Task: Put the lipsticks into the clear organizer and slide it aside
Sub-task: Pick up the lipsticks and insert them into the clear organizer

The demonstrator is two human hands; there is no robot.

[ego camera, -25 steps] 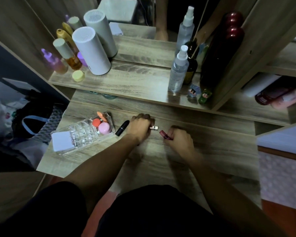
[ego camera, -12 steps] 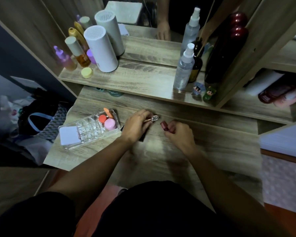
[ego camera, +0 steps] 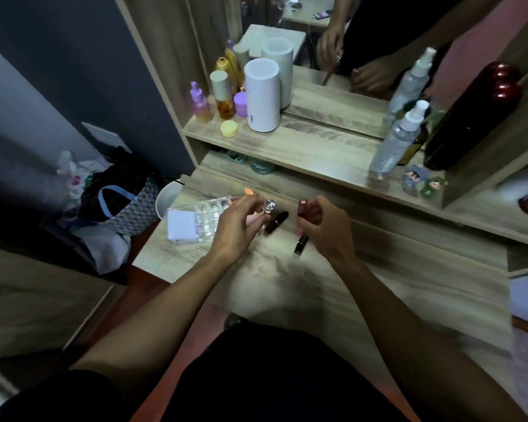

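Observation:
The clear organizer [ego camera: 206,213] lies on the wooden table [ego camera: 409,287] to the left, with a white pad [ego camera: 182,225] at its near end and an orange sponge tip [ego camera: 249,191] at its far end. My left hand [ego camera: 241,222] hovers over its right side, shut on a lipstick with a silver crystal-like cap [ego camera: 269,206]. My right hand [ego camera: 323,222] is shut on a dark red lipstick [ego camera: 302,208], raised off the table. A black lipstick [ego camera: 276,222] lies between the hands. Another dark lipstick [ego camera: 301,245] lies under my right hand.
A raised shelf [ego camera: 302,147] behind holds a white cylinder [ego camera: 262,95], several small bottles [ego camera: 223,95], a yellow cap [ego camera: 228,128], a spray bottle [ego camera: 398,138] and two figurines [ego camera: 421,182]. A mirror stands behind it. Bags [ego camera: 116,205] lie on the floor left of the table.
Both hands have lifted off the table with their lipsticks. The camera view has shifted, so the table now appears further right. Two lipsticks on the table have come into sight.

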